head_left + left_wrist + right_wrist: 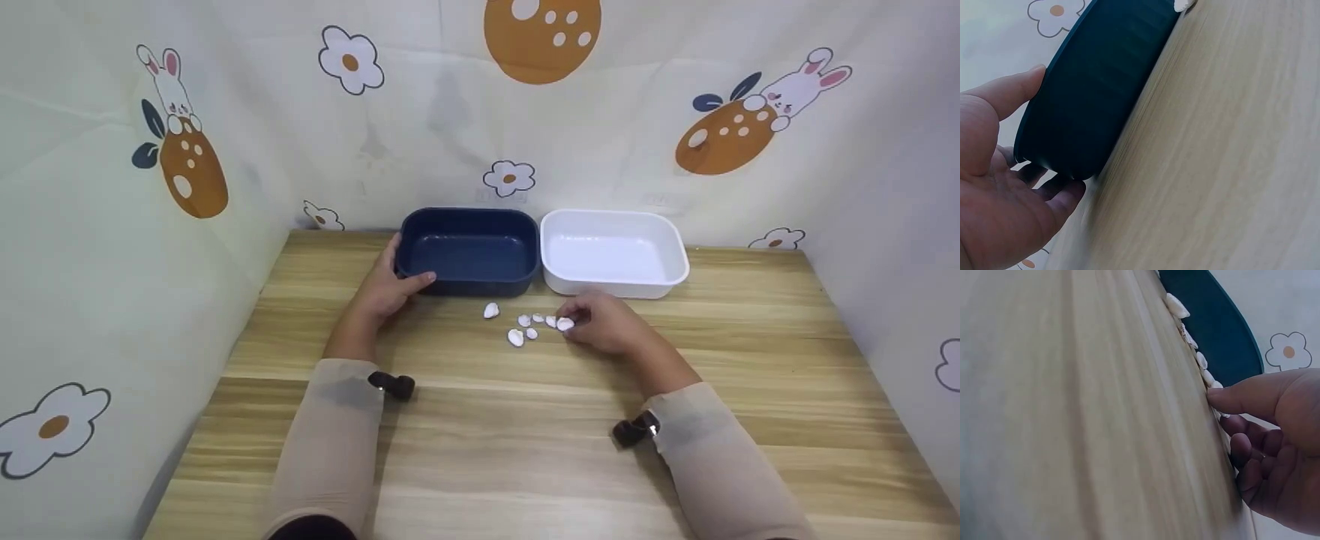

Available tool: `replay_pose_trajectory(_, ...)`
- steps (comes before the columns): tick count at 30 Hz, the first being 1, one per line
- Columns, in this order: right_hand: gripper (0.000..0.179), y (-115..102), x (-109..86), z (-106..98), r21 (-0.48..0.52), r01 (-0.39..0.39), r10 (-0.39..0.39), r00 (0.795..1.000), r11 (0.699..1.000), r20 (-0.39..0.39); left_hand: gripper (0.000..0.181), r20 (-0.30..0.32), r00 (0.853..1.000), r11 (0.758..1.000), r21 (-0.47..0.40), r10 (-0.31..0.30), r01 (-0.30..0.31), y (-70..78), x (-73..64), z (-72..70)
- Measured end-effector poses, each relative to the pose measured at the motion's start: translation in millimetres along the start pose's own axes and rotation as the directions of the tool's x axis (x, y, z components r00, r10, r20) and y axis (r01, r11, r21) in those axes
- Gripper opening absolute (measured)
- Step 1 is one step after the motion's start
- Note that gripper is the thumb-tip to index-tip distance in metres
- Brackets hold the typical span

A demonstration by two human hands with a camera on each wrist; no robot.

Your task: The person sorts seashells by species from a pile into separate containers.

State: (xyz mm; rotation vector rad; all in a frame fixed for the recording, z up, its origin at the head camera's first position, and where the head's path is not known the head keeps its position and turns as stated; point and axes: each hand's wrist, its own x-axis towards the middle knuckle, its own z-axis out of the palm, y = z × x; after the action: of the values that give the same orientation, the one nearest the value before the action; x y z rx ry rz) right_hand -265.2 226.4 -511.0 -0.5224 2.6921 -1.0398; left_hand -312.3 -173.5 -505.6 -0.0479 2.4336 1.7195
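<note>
Plenty of surface point(495, 450) spreads before the back-edge navy bin point(480, 287) and white bin point(609, 289), my left hand point(385, 289) gripping the former, my right hand point(606, 322) pinching a shell point(565, 325) near the latter.

This is a booth-like space, whether in a home or a workroom unclear: pale hangings point(420, 142) printed with rabbits point(793, 91) and flowers point(350, 61) enclose a wood-grain tabletop point(510, 442) on three sides.

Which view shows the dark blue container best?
The head view: it shows the dark blue container from above, with rim and inside. Left wrist: mostly outer wall, cropped. Right wrist: mostly outer wall, partly behind white pieces.
</note>
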Motion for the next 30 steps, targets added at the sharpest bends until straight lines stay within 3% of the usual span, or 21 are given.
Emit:
replay_pose_trajectory(11, 0.021, -6, -1.4, -3, -0.032, -0.015, 0.016, 1.0, 0.999, 0.011, 0.113, -0.006, 1.0, 1.0, 0.012, 0.001, -0.001, -1.5, 0.5, 1.2)
replay_pose_trajectory(19, 0.028, -27, -4.8, -9, 0.104, -0.047, 0.053, 0.997, 0.993, -0.062, 0.113, 0.008, 1.0, 1.0, -0.013, 0.006, -0.006, 0.1, 0.0, 0.5)
replay_pose_trajectory(30, 0.031, -61, 19.6, -17, 0.119, -0.022, 0.039, 0.989, 0.993, -0.145, 0.113, 0.006, 1.0, 1.0, -0.018, 0.02, -0.02, -0.7, -0.1, 0.9)
